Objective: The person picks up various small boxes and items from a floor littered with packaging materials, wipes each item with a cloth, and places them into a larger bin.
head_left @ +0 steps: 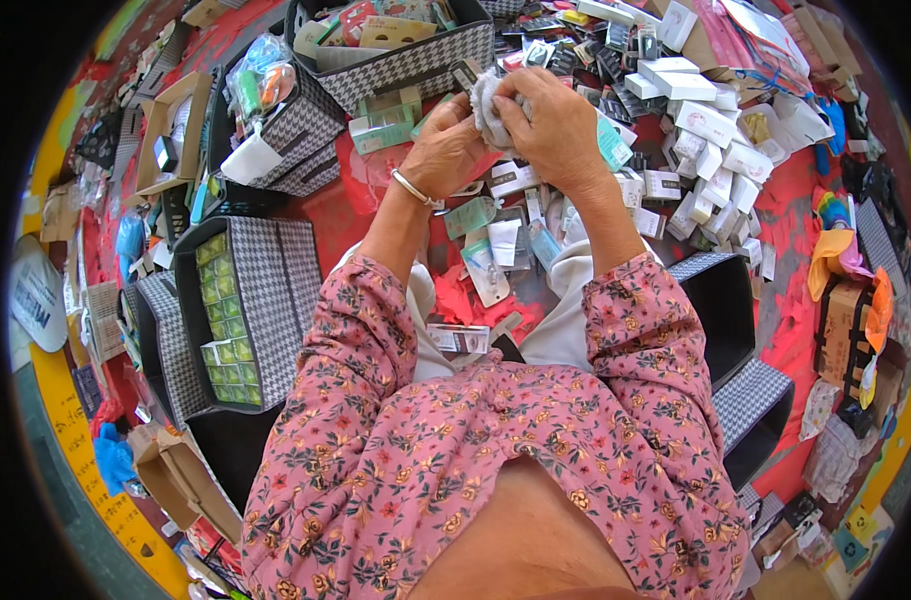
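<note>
From the head view we see our left hand (445,148) and right hand (555,125) raised together over the heap, both clenched on one grey cloth (490,105), a small, soft, fuzzy wad pinched between the fingertips; the right thumb presses across its front and the left fingers curl round its left edge. A thin metal bangle (412,188) circles the left wrist just below the grip. Our sleeves (355,330) are pink cotton printed with small flowers. Directly under the hands lies a loose pile of flat packets (495,250) in clear glossy plastic with card backs, on a red sheet (325,215). Right of the grip sit many small white boxes (705,125), rectangular and matte, tumbled together. Just left of the grip is a pale green box (385,115) with a clear window. Above the grip stands a fabric bin (405,60) with a houndstooth weave, stuffed with packets. Further left and below the grip a second houndstooth bin (265,290) holds neat rows of small green cartons (225,320). Beyond it, far left, an open cardboard box (170,130) lies tilted.
</note>
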`<state>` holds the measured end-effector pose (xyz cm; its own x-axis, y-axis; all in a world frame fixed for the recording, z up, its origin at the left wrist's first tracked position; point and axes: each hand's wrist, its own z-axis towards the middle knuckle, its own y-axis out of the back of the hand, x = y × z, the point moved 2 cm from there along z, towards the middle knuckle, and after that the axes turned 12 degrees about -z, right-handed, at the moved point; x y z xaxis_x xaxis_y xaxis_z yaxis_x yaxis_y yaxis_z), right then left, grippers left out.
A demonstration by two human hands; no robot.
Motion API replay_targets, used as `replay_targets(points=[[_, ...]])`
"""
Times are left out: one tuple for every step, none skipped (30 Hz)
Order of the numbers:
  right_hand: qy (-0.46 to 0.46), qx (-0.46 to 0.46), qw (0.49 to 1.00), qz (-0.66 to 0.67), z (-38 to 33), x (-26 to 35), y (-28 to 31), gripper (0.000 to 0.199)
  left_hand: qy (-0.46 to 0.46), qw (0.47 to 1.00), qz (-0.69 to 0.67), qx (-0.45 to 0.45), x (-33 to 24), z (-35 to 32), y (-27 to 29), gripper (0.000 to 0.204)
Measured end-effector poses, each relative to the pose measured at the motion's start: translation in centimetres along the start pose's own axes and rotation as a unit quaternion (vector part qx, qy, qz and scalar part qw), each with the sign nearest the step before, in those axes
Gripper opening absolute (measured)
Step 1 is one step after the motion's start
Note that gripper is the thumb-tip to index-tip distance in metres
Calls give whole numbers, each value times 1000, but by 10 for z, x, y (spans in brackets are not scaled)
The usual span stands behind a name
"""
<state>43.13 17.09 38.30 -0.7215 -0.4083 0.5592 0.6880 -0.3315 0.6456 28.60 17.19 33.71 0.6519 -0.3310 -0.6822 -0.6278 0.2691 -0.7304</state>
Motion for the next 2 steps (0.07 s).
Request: replay_targets(points=[[-33, 45, 998, -20, -1, -3, 0, 13, -1, 1000, -13, -2, -3, 1, 2, 39], [-65, 90, 993, -41, -4, -8, 3, 13, -1, 1000, -25, -4, -6, 2, 3, 43]])
